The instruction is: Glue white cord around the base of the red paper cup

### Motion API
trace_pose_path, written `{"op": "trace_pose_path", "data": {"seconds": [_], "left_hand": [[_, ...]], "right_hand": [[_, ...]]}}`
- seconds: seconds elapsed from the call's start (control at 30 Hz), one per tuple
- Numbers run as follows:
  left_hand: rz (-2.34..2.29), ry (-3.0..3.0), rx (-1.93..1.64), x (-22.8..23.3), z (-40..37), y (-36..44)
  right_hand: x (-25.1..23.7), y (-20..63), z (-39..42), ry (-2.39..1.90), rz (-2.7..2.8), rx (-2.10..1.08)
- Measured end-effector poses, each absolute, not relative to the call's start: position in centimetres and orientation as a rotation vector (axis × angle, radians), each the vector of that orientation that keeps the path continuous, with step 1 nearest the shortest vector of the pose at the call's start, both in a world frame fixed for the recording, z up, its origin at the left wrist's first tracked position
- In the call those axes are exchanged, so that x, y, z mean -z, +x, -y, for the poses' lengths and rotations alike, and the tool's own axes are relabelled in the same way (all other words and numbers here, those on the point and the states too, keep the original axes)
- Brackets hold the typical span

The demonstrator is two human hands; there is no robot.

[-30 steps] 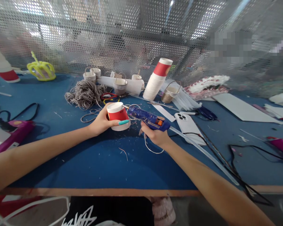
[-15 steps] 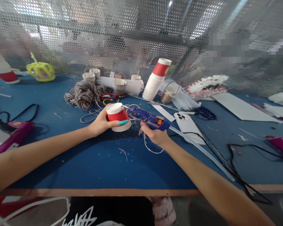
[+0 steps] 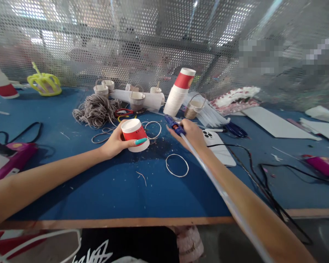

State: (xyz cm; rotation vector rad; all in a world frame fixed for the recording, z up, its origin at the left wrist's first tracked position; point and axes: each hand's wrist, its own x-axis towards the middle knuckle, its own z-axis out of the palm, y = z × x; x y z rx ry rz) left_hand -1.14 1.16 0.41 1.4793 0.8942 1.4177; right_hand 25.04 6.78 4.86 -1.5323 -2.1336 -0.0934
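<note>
My left hand is closed around a red-and-white paper cup, which is upside down and slightly tilted, with its base up. A turquoise thumbnail presses on its side. My right hand grips a blue glue gun, its nozzle pointing away toward the stacked cups. From the gun's rear a long clear glue stick runs back over my right forearm. A loop of white cord lies on the table between my hands, and another cord loop curves just right of the held cup.
Behind stand a leaning stack of paper cups, small handled cups and a heap of grey cord. A white phone lies beside my right hand. Magenta glue guns and black cables occupy both sides.
My right hand has moved the glue gun away from the cup, up and to the right, and turned it to point forward. My left hand still holds the cup in nearly the same place.
</note>
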Motion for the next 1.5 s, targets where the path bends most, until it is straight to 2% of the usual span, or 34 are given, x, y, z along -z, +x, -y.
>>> {"op": "trace_pose_path", "data": {"seconds": [0.17,0.33,0.47,0.57,0.63,0.67,0.8,0.97,1.17,1.4,1.5], "left_hand": [[-0.972,1.468,-1.477,-0.5,-1.2,-1.1],[-1.002,1.429,-1.54,-0.8,-1.2,-0.7],[-1.006,1.354,-1.544,-0.9,-1.2,-0.6],[-1.013,1.353,-1.522,-0.7,-1.2,-0.6],[-1.0,1.363,-1.542,-0.5,-1.3,-0.7],[-0.992,1.366,-1.565,-0.4,-1.4,-0.7],[-0.985,1.36,-1.683,0.0,-1.9,-0.9],[-1.067,1.353,-1.796,0.0,-2.6,-1.4],[-1.015,1.383,-1.863,-0.6,-3.2,-1.8],[-0.995,1.443,-1.854,-1.3,-3.6,-2.3],[-0.982,1.462,-1.725,-1.1,-3.4,-2.0]], "right_hand": [[-5.0,26.8,-8.9,-1.704,2.341,0.147],[-5.5,28.2,-10.0,-1.637,2.418,-0.162],[-8.4,30.1,-9.0,-1.606,2.517,-0.371],[-10.6,29.9,-7.2,-1.696,2.505,-0.246],[-11.0,28.4,-5.9,-1.608,2.427,-0.12],[-10.7,27.4,-5.2,-1.539,2.394,-0.126],[-8.1,23.0,-3.0,-1.259,2.486,-0.591],[-5.2,20.7,-1.8,-1.213,2.508,-0.687],[-4.0,19.9,-2.3,-1.239,2.524,-0.65],[-3.8,19.5,-0.6,-1.21,2.744,-0.39],[-4.6,19.4,0.4,-1.109,2.762,-0.501]]}}
